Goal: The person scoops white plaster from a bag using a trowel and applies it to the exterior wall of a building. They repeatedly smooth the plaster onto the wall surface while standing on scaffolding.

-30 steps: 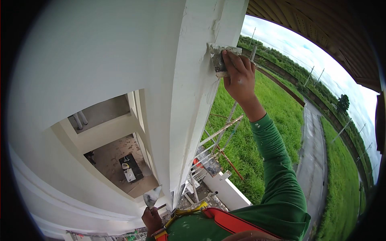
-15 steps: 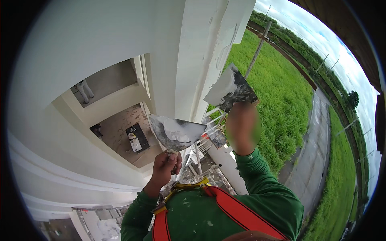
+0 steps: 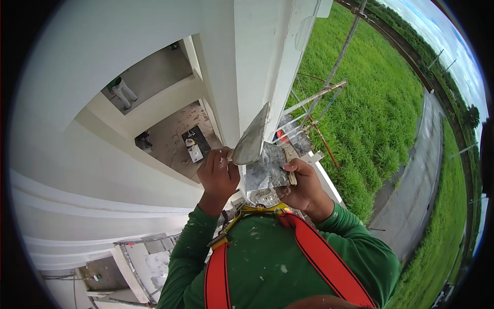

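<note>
My left hand (image 3: 220, 172) is closed around the handle of a wide putty knife (image 3: 251, 140). Its grey blade is tilted up on edge, with the tip pointing at the pale wall corner (image 3: 265, 82). In my right hand (image 3: 304, 191) is a second putty knife (image 3: 267, 167), its flat, smeared blade lying level below the first. The thumb rests on top near the light-coloured handle, and the fingers curl underneath. Both blades meet or overlap in front of my chest; the exact contact is hard to see. A little white putty shows on the right blade.
Scaffold pipes (image 3: 329, 92) stand beyond the wall corner, over tall grass (image 3: 360, 118). Left, an opening far below shows a floor with a dark board (image 3: 206, 138); another person (image 3: 122, 92) stands in a further opening. I wear a red harness (image 3: 324, 252).
My right hand has come down and left from beside the wall corner, bringing its blade to the left one. My left blade has turned up on edge, and its white putty no longer shows.
</note>
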The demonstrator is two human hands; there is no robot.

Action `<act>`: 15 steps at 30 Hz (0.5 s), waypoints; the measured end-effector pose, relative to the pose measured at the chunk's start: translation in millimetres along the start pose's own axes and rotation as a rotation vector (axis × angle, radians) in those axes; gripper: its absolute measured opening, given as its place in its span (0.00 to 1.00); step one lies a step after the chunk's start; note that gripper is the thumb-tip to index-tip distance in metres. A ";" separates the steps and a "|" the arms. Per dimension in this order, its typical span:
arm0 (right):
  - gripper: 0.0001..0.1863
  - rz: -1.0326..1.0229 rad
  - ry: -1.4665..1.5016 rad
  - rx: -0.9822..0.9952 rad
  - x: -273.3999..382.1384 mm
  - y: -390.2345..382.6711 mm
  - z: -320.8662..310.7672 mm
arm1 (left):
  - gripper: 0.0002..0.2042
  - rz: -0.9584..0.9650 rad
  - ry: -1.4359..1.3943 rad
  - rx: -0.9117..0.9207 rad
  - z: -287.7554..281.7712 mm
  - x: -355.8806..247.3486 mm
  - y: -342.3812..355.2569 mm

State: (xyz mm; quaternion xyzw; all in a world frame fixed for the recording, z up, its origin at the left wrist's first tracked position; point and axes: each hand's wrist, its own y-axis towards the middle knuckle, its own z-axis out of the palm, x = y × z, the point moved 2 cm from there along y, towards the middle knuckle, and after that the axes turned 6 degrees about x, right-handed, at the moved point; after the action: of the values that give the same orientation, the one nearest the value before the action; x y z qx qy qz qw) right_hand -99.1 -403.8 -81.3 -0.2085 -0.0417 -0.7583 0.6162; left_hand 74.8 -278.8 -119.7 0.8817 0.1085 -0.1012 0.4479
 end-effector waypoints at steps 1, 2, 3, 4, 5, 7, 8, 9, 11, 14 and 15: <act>0.17 0.009 0.070 0.002 -3.9 0.7 2.5 | 0.08 0.057 0.079 0.006 -3.1 0.8 -3.8; 0.16 0.055 0.093 0.029 4.7 2.6 5.2 | 0.09 0.084 0.093 0.010 -6.3 3.0 -9.6; 0.16 0.069 0.161 -0.024 7.8 8.9 -1.1 | 0.09 0.109 0.108 0.014 -11.3 5.7 -15.6; 0.19 0.044 0.160 -0.011 11.0 13.5 -0.6 | 0.09 0.135 0.126 0.014 -19.0 8.9 -21.6; 0.22 -0.003 0.163 -0.014 19.6 15.7 -2.2 | 0.09 0.170 0.119 0.020 -19.9 10.8 -21.3; 0.22 -0.128 0.121 0.120 41.1 18.1 1.3 | 0.06 0.160 -0.001 0.045 -27.7 13.1 -24.3; 0.22 -0.204 0.062 0.321 57.1 23.8 1.5 | 0.05 0.082 -0.116 0.082 -29.7 13.5 -32.7; 0.22 -0.364 -0.009 0.207 61.6 23.2 -3.8 | 0.05 0.004 -0.229 0.120 -31.5 13.9 -38.2; 0.23 -0.665 -0.156 -0.023 68.6 23.7 13.9 | 0.17 -0.471 -1.011 0.252 -30.5 3.8 -40.1; 0.25 -1.500 -1.041 -0.285 45.9 34.3 -23.6 | 0.20 -0.696 -1.586 0.438 -29.0 -13.3 -33.4; 0.24 -1.546 -1.262 -0.229 40.2 37.5 -23.0 | 0.20 -0.737 -1.604 0.475 -24.9 -17.6 -34.1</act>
State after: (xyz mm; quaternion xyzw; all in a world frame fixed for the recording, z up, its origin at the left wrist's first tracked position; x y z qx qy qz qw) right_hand -75.6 -456.9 -94.6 -0.5461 -0.4116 -0.7005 -0.2041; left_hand 50.4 -240.8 -126.7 0.5255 0.0156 -0.8398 0.1351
